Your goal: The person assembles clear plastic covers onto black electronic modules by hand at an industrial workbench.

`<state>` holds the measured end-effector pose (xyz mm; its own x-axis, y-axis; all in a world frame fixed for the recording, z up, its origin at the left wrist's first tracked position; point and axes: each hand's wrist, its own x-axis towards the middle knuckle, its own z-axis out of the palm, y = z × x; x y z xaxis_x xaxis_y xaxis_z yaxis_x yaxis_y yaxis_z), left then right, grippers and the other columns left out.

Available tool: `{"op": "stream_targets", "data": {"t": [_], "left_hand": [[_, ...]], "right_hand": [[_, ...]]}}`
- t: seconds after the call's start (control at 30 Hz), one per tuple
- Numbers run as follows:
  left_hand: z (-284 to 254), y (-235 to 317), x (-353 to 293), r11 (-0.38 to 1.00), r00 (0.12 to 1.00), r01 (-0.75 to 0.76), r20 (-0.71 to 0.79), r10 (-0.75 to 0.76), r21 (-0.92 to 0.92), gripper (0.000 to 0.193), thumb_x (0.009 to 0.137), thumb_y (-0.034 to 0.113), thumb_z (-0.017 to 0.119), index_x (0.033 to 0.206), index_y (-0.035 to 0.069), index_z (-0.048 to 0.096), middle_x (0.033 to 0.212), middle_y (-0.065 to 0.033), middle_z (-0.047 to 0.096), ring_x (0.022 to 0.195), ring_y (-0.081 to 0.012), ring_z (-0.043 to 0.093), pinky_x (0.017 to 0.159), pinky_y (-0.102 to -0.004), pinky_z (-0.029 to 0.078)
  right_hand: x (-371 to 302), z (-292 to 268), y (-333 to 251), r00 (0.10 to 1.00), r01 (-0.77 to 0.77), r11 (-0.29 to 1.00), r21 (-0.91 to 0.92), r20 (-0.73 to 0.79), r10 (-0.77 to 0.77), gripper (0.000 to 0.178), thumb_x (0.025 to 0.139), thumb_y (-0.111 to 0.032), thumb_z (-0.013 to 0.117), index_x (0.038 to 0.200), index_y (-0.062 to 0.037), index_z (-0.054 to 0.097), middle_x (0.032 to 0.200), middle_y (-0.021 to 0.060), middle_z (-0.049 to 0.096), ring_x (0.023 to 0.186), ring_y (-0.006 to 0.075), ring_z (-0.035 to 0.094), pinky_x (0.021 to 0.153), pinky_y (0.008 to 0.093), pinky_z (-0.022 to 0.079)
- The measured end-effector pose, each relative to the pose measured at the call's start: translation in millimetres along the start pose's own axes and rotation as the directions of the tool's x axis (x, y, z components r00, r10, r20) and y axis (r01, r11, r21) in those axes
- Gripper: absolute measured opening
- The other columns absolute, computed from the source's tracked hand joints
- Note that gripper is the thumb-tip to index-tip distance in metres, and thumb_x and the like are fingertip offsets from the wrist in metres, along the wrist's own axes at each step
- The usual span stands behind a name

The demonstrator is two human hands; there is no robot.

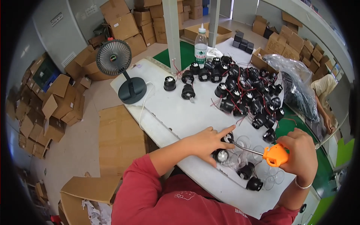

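My left hand reaches over the table's near part, index finger stretched out and thumb apart, gripping a small black motor housing whose lower part is hidden by the fingers. Just below it, close to my thumb, sits another black housing with a white fan wheel. In my closed right hand is an orange-handled tool. Its long thin metal shaft slants left, with the tip at the gripped housing. Clear round plastic cups lie under the shaft. Two black housings stand nearer to me.
Many black housings with red wires are heaped on the white table. Behind them stands a plastic bottle; a desk fan is at the left. Cardboard boxes surround the table. Another person's arm shows at right.
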<state>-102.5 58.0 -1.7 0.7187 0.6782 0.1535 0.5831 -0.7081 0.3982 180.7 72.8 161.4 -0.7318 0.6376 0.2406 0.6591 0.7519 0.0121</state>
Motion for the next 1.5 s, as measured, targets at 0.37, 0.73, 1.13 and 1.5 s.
{"op": "stream_targets", "data": {"t": [0.37, 0.73, 1.13, 1.5], "left_hand": [[-83.9, -192.3, -27.6, 0.563, 0.573, 0.814, -0.365, -0.734, 0.146, 0.120, 0.046, 0.080, 0.073, 0.148, 0.029, 0.035, 0.150, -0.0243, 0.027, 0.133, -0.0520, 0.030, 0.096, -0.0734, 0.028], [-83.0, -196.4, -20.8, 0.798, 0.829, 0.544, -0.015, -0.560, 0.260, 0.078, 0.060, 0.047, 0.079, 0.132, 0.032, 0.052, 0.127, -0.0246, 0.045, 0.097, -0.0440, 0.060, 0.085, -0.0446, 0.052], [-20.0, -144.9, -129.8, 0.100, 0.695, -0.565, -0.538, -0.477, -0.819, 0.077, 0.074, 0.039, 0.070, 0.142, 0.022, 0.037, 0.127, -0.0238, 0.050, 0.077, -0.0313, 0.066, 0.069, -0.0482, 0.057], [20.4, -68.1, -142.9, 0.055, 0.571, -0.703, -0.608, -0.551, -0.709, 0.074, 0.084, 0.055, 0.058, 0.144, 0.022, 0.030, 0.135, -0.0354, 0.042, 0.072, -0.0353, 0.067, 0.061, -0.0438, 0.055]], "right_hand": [[32.5, 3.3, 2.7, 0.994, -0.016, 0.996, -0.091, 0.108, 0.026, 0.024, 0.051, -0.017, 0.075, 0.068, -0.0061, 0.062, 0.060, 0.0104, 0.056, 0.062, 0.0288, 0.059, 0.074, 0.0370, 0.049], [42.9, 14.7, -2.5, 0.985, -0.021, 0.996, -0.092, 0.171, 0.036, 0.025, 0.053, -0.019, 0.076, 0.070, -0.0069, 0.062, 0.064, 0.0089, 0.058, 0.067, 0.0274, 0.060, 0.073, 0.0366, 0.049], [91.4, 34.2, -48.0, 0.986, 0.148, 0.988, 0.042, -0.085, -0.144, 0.024, 0.064, -0.024, 0.076, 0.072, -0.0054, 0.062, 0.061, 0.0124, 0.059, 0.060, 0.0318, 0.061, 0.058, 0.0412, 0.049], [99.3, 28.7, -78.0, 0.957, 0.153, 0.976, 0.152, 0.224, -0.185, 0.033, 0.065, -0.038, 0.079, 0.065, -0.0066, 0.070, 0.056, 0.0135, 0.059, 0.056, 0.0322, 0.060, 0.053, 0.0387, 0.048]]}}
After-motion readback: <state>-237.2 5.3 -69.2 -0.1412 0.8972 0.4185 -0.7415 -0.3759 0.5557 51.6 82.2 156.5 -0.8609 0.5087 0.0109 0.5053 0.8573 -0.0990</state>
